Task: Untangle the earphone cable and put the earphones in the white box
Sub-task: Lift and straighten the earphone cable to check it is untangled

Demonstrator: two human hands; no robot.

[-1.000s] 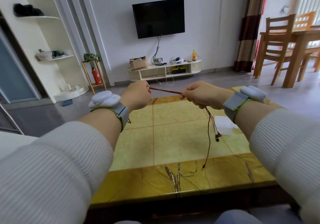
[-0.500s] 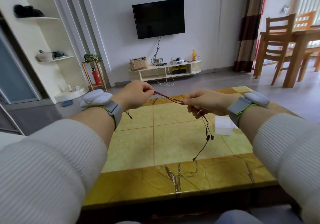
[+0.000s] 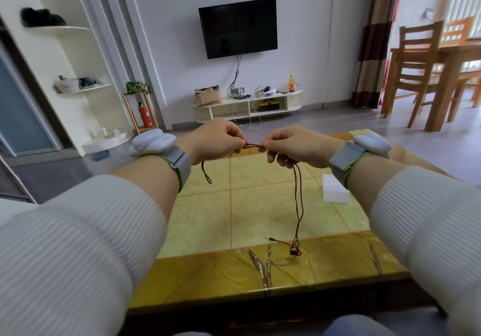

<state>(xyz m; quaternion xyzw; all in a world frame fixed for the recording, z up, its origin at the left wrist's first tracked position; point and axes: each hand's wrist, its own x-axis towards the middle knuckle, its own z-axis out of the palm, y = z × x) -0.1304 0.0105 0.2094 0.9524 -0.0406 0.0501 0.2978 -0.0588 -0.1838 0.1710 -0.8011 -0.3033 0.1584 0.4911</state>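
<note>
We find the left hand [image 3: 217,138] and the right hand [image 3: 294,144] raised close together above the table, each pinching between thumb and fingertips a short, taut run of the thin dark-red braided earphone cable [image 3: 298,195]. A short loop hangs below the left hand; from the right hand two strands drop side by side to the red-and-black earbuds [image 3: 295,252], which rest on or just above the yellow-green tiled table top [image 3: 203,221], with the metal jack plug [image 3: 268,238] lying near them. We judge the untangling step to be in hand, not the stowing: the small white rectangular box [image 3: 334,191] stands on the table well apart, to the right, partly hidden by the right forearm. The next move calls for easing the pinched section apart without tightening any knot; whether one remains we cannot tell. No brand, label or writing is legible anywhere, including on the grey wrist-worn devices [image 3: 179,160].
</note>
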